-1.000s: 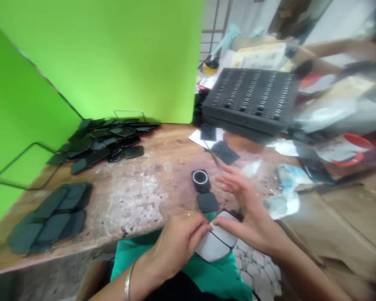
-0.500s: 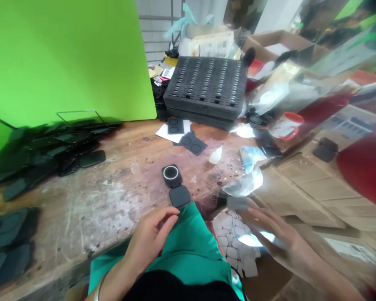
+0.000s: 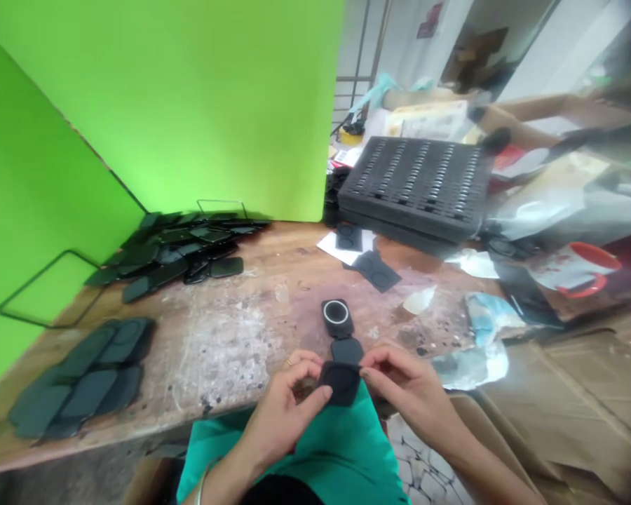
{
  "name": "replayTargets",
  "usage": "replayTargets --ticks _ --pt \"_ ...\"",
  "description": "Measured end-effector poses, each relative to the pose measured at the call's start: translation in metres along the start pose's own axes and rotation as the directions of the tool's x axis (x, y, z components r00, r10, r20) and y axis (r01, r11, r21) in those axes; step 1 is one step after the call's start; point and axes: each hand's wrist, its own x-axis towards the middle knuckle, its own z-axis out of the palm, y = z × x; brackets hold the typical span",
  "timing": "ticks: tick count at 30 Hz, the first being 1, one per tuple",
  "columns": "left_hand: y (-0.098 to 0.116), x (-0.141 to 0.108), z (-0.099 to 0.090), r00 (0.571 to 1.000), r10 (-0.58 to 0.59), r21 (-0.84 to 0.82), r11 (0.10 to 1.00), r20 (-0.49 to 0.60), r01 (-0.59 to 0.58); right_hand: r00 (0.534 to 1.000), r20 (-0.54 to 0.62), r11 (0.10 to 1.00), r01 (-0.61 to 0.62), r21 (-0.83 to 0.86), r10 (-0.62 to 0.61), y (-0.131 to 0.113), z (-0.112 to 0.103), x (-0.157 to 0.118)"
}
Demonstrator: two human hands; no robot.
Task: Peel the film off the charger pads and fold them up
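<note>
A dark square sheet with a faint ring (image 3: 339, 384) is held over the table's front edge. My left hand (image 3: 294, 403) pinches its left side between thumb and fingers. At its upper right corner, my right hand (image 3: 402, 382) has thumb and forefinger closed on it. Just beyond the sheet lies an unfolded black device, its ringed pad (image 3: 337, 317) farther away and its plain square half (image 3: 346, 351) nearer, partly covered by the sheet. Dark cut sheets with circles (image 3: 377, 272) rest behind, beside white paper (image 3: 329, 245).
Black plates lie piled (image 3: 163, 259) at the back left, with more stacked (image 3: 84, 382) at the front left. Green panels (image 3: 215, 105) stand behind. A slotted foam block (image 3: 415, 182), a mug (image 3: 575, 268) and crumpled plastic (image 3: 473, 366) occupy the right.
My right hand has come in from the right with the dark sheet, and my left hand has taken its left side. The view has swung leftward.
</note>
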Motion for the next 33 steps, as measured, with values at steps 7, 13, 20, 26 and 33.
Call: replayTargets --ticks 7,13,20,26,33 --pt "-0.011 -0.003 -0.047 0.944 -0.236 -0.33 0.932 -0.23 0.153 0.968 0.211 0.799 0.234 -0.554 -0.138 0.056 -0.004 0.015" --pt "-0.019 -0.008 -0.057 0.915 -0.301 -0.547 0.829 -0.268 0.113 0.899 0.348 0.728 0.424 -0.539 -0.266 0.068 0.019 0.005" --pt "-0.019 -0.015 -0.057 0.911 -0.383 -0.719 0.676 -0.155 0.162 0.827 0.158 0.698 0.544 -0.466 -0.539 0.032 0.076 0.003" --pt "-0.018 -0.024 -0.063 0.92 -0.388 -0.756 0.618 -0.055 0.215 0.738 0.37 0.616 0.675 -0.406 -0.565 0.004 0.101 -0.001" --pt "-0.018 -0.037 -0.077 0.94 -0.273 -0.574 0.744 0.206 0.342 0.821 0.367 0.724 0.563 -0.398 -0.437 -0.018 0.067 0.041"
